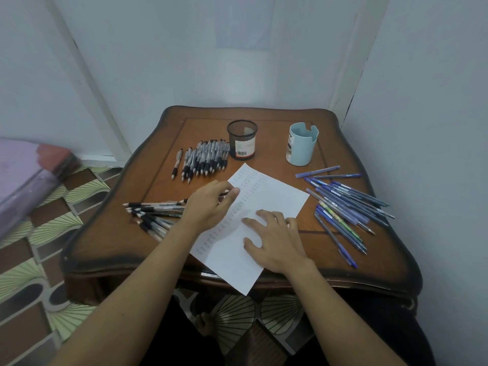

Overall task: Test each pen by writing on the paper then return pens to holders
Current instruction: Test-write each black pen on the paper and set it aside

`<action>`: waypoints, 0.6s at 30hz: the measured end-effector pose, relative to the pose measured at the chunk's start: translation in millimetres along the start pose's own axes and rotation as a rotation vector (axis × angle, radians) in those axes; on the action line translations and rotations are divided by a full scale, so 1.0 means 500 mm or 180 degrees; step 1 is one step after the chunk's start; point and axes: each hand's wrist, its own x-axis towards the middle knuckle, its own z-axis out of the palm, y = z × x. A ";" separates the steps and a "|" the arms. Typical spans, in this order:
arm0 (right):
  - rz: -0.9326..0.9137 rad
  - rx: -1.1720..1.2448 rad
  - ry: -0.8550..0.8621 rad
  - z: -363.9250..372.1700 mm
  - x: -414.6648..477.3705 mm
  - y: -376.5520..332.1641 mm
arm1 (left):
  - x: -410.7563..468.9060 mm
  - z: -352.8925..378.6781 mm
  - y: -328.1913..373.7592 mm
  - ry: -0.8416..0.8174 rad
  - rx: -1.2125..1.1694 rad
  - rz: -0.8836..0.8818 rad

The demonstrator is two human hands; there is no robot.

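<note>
You hold a pen (225,193) by the paper (277,196).
Your left hand (211,204) pinches it; your right hand (274,241) presses the paper, fingers wide.

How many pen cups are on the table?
2: a black mesh holder at the back of the table, and a light blue holder to its right. None seems hidden.

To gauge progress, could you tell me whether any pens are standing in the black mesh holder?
No, the black mesh holder shows an empty inside, and the pens lie on the table beside it.
</note>
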 end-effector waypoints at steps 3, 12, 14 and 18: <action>-0.0021 0.0113 0.0020 0.002 0.002 0.001 | 0.006 -0.001 0.012 0.0184 0.0128 -0.0040; 0.0165 0.0708 0.0407 -0.020 0.022 0.034 | 0.038 0.017 0.021 0.0599 0.0000 0.0447; 0.0329 0.0755 0.0529 -0.027 0.039 0.047 | 0.056 0.026 0.019 0.0807 -0.0185 0.0683; 0.0716 0.0483 0.0415 -0.034 0.078 0.079 | 0.090 0.034 0.055 0.1073 -0.1014 0.0264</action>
